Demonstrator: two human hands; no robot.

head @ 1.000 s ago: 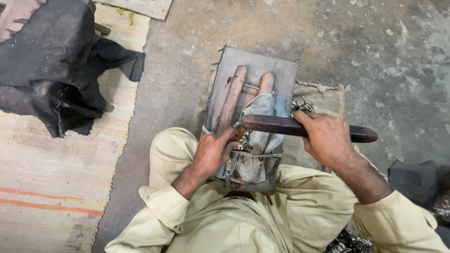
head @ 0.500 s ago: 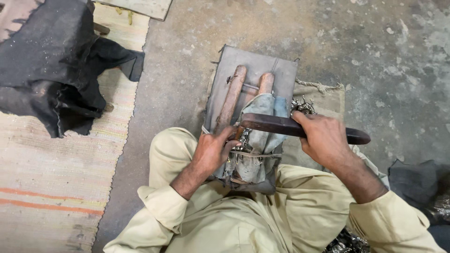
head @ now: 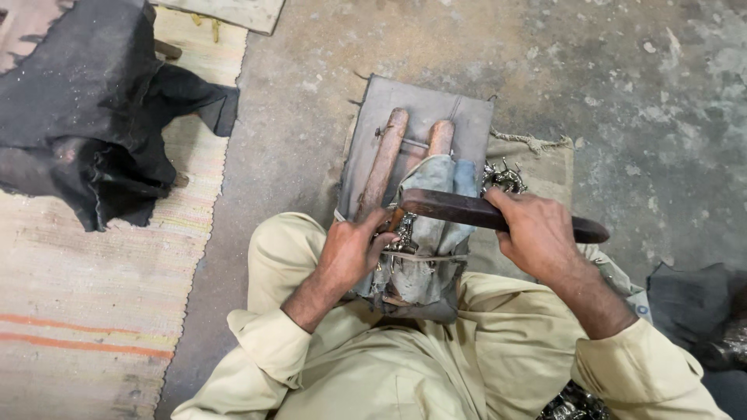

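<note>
My right hand (head: 537, 233) grips a long dark wooden stick (head: 459, 208) that lies crosswise over a wooden clamp. The clamp has two upright wooden bars (head: 383, 162) wrapped in grey cloth (head: 426, 233) and rests on a grey flat pad (head: 424, 105). My left hand (head: 350, 250) pinches a small silvery metal piece (head: 399, 239) held at the clamp, right under the stick's left end. Both sleeves are pale khaki.
A dark leather-like cloth (head: 85, 109) lies on a striped woven mat (head: 85, 311) at the left. A burlap sack (head: 537, 167) with a small pile of silvery metal pieces (head: 502, 177) sits right of the clamp. Another dark cloth (head: 692, 303) lies at the right edge. Concrete floor (head: 607, 78) beyond.
The stick has shifted slightly left across the clamp with my right hand. My left hand stays on the metal piece.
</note>
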